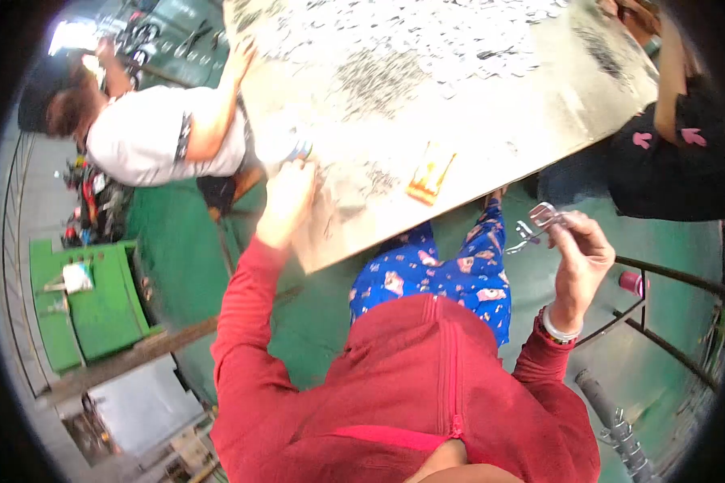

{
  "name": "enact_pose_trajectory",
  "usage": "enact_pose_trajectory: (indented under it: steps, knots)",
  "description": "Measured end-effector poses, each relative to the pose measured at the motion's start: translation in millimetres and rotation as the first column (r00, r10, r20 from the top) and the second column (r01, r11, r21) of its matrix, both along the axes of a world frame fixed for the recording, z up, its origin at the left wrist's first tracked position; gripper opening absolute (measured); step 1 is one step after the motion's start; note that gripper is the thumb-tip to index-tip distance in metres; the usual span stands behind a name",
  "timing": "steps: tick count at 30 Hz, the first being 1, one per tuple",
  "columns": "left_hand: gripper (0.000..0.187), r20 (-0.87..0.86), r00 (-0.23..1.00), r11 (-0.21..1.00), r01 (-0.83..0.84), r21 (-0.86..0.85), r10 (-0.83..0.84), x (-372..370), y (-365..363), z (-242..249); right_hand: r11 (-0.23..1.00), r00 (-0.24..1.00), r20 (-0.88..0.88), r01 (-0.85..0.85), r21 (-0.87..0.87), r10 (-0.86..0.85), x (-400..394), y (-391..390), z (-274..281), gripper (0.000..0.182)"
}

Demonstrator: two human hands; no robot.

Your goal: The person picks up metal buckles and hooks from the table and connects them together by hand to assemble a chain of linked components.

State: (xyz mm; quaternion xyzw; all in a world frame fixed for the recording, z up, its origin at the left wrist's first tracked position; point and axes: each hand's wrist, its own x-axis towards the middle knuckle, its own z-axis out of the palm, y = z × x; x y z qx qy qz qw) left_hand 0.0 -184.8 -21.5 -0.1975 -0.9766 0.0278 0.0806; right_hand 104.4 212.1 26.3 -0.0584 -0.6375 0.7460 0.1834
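In the head view, the right hand (582,251) pinches shiny pieces (544,215) beyond the table's (511,133) near edge; a light, steady pinch should suit them. The left hand (290,197) curls over the left edge, near the corner; whether it grips anything, I cannot tell.

Strong light washes the bench (532,121) out nearly to white, and a bright opening (69,37) glares at upper left. The floor (169,217) reads dimmer. Fine detail is smeared, the metal tool (544,212) soft-edged. Wide-lens distortion bends the outer lines, and the corners go black.
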Motion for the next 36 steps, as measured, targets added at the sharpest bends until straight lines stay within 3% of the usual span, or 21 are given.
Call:
enact_pose_trajectory:
  steps: [1,4,6,10,13,16,19,23,28,30,31,33,34,35,36]
  knots:
    - [0.018,-0.004,0.998,0.991,0.066,0.115,-0.065,-11.1,14.1,2.6,1.0,1.0,-0.014,-0.007,-0.004,0.006,-1.1,1.2,2.1,0.016]
    - [0.017,0.101,0.98,0.96,0.142,0.24,-0.171,-59.1,73.1,14.3,1.0,0.999,-0.035,-0.005,-0.021,0.004,-5.5,3.2,4.5,0.016]
    - [0.014,-0.008,0.961,0.912,0.267,0.312,-0.278,-106.7,108.6,5.2,0.999,0.999,-0.032,0.005,-0.033,-0.006,-7.7,4.7,5.7,0.016]
    - [0.015,0.025,0.993,0.837,0.082,0.541,-0.114,-210.6,170.2,-25.9,0.998,0.999,0.021,0.038,-0.05,-0.037,-11.5,5.1,3.9,0.015]
    - [0.017,0.125,0.992,0.821,-0.056,0.568,-0.019,-261.3,202.9,-34.3,0.998,0.997,0.074,0.024,-0.059,-0.019,-11.1,11.1,-0.1,0.017]
    - [0.014,-0.002,1.0,0.802,0.01,0.597,-0.012,-298.4,210.3,-31.5,0.999,0.996,0.082,0.037,-0.021,-0.036,-14.2,21.2,-4.2,0.017]
    - [0.021,0.033,0.999,0.848,-0.033,0.528,0.018,-302.7,195.0,-3.9,0.997,0.993,0.097,0.064,-0.033,-0.061,-13.5,28.7,-3.4,0.017]
    - [0.021,0.227,0.971,0.979,0.031,0.201,-0.078,-269.1,193.8,-2.5,0.996,0.991,0.112,0.079,-0.03,-0.075,-16.5,34.7,-16.0,0.015]
    - [0.028,0.067,0.995,0.986,0.061,0.154,-0.072,-261.1,196.2,-52.2,0.988,0.984,0.125,0.136,-0.075,-0.126,-15.4,27.8,-10.8,0.014]
    - [0.031,0.02,1.0,0.975,0.014,0.222,-0.019,-255.7,196.4,-60.3,0.991,0.986,0.138,0.104,-0.088,-0.092,-12.3,23.6,1.3,0.013]
    - [0.031,-0.018,0.999,0.986,0.032,0.163,-0.029,-259.3,193.9,-69.7,0.993,0.986,0.141,0.099,-0.057,-0.09,-9.5,23.3,4.8,0.012]
    - [0.029,0.088,0.995,0.971,0.022,0.239,-0.044,-256.4,198.9,-56.8,0.995,0.987,0.135,0.088,-0.04,-0.082,-5.3,23.5,1.0,0.012]
    - [0.025,0.006,1.0,0.93,-0.015,0.367,0.014,-248.1,201.7,-56.0,0.995,0.99,0.127,0.073,-0.068,-0.064,-2.3,23.7,-1.4,0.012]
    - [0.021,0.034,0.999,0.93,-0.038,0.365,0.028,-252.8,205.5,-60.0,0.996,0.984,0.169,0.066,-0.067,-0.054,0.7,24.9,-5.9,0.013]
    - [0.017,-0.133,0.991,0.966,0.015,0.26,0.021,-252.3,207.0,-74.0,0.996,0.976,0.215,0.048,-0.077,-0.03,1.4,24.0,-6.1,0.013]
